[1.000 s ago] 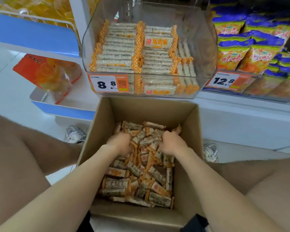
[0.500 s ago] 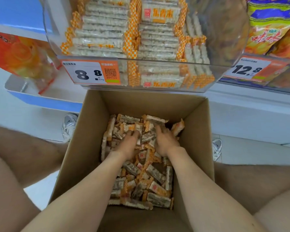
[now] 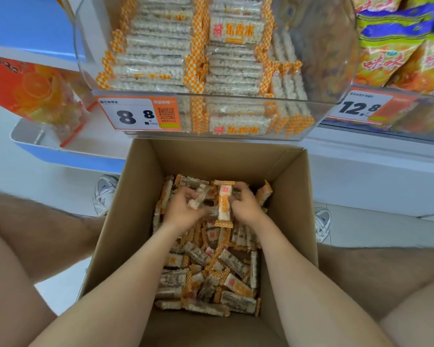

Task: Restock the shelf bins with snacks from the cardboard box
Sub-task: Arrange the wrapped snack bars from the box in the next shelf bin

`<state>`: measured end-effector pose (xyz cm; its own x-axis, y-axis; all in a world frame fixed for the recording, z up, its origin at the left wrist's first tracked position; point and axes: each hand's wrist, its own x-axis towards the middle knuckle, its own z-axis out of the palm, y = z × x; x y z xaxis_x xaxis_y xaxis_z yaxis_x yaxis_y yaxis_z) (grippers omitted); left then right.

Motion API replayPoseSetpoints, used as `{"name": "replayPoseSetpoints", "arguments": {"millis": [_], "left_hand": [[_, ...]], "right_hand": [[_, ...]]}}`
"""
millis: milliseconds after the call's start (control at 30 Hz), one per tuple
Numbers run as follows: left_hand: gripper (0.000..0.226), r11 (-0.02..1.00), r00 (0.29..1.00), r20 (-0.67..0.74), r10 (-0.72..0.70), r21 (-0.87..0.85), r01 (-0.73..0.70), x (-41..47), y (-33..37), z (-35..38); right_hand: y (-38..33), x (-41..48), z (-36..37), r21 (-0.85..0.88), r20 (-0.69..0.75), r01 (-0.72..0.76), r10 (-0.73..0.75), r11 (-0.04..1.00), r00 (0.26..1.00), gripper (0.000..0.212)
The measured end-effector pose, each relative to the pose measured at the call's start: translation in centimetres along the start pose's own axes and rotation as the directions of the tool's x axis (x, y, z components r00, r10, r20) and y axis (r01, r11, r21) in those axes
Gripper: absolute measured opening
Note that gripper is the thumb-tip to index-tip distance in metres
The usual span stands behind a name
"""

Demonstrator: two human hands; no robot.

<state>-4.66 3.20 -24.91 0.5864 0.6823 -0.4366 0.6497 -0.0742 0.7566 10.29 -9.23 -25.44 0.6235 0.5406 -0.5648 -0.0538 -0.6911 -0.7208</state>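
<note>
Gathering snack bars [image 3: 226,261] in the cardboard box [image 3: 135,196] — left grip [image 3: 183,211] and right grip [image 3: 246,206] both curled round bars — next, likely a steady lift into the shelf bin [image 3: 336,71].

**Bare arms, bare legs, pale lace-up trainers**

The left hand [image 3: 183,211] and right hand [image 3: 246,209] are bare, and so are the forearms [image 3: 125,279] from the fingers [image 3: 186,194] back to the lower edge of the view. Out to either side of the fingers the thighs [image 3: 48,234] are bare as well, with fine hair showing on them. Beyond the fingers on the far left sits the left sneaker [image 3: 104,194], white and light grey, its white laces crossed over the tongue. The right sneaker [image 3: 322,225], off to the far right of the fingers, is the same white and grey with matching laces.
</note>
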Motion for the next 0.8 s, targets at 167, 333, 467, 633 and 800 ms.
{"name": "replayPoseSetpoints", "arguments": {"millis": [167, 333, 467, 633, 800], "left_hand": [[0.031, 0.987, 0.988, 0.042, -0.146, -0.065, 0.148, -1.1, 2.1, -2.4], [0.024, 0.872, 0.899, 0.361, -0.246, -0.324, 0.368, -3.0, 4.3, -4.9], [0.039, 0.831, 0.871, 0.438, -0.225, -0.381, 0.406, -3.9, 5.5, -6.4], [0.020, 0.889, 0.904, 0.393, -0.168, -0.336, 0.311, -5.4, 9.1, -8.7], [0.054, 0.832, 0.863, 0.498, -0.083, -0.442, 0.335, -7.1, 12.6, -11.6]], "right_hand": [[-2.0, -2.1, -1.6, 0.216, -0.001, 0.001, -0.001, 0.976, 1.000, 0.038], [-4.3, -5.3, -3.5, 0.189, -0.040, 0.049, -0.043, 0.981, 0.998, 0.037], [-6.3, -7.7, -4.6, 0.136, 0.027, 0.123, -0.128, 0.983, 0.991, 0.027], [-8.9, -10.4, -5.8, -0.039, 0.052, 0.439, -0.437, 0.898, 0.898, 0.024], [-11.2, -12.7, -7.2, -0.176, 0.025, 0.592, -0.598, 0.787, 0.801, 0.018]]}}
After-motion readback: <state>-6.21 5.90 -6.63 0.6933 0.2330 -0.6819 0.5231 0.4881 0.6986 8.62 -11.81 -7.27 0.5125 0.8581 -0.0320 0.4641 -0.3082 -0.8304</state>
